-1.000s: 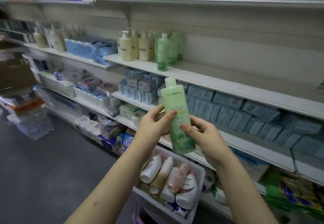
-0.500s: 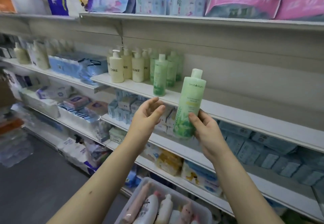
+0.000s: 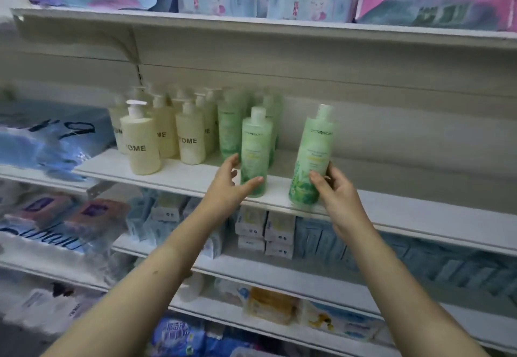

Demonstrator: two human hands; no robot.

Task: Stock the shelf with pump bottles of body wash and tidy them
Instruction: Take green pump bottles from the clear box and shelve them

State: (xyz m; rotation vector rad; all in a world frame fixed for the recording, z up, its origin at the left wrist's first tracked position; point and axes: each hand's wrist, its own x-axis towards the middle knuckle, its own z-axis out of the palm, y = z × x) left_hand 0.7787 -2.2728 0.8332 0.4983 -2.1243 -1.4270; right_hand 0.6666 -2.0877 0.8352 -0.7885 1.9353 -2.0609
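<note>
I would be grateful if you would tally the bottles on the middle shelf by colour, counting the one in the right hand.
Cream pump bottles: at least 5
Green bottles: at least 4, including the held green bottle in the right hand
Total: at least 9; the blurred back rows may hide more.

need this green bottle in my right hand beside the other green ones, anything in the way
Nothing visible: only bare shelf between the held green bottle and the front green bottle by the left hand.
</note>
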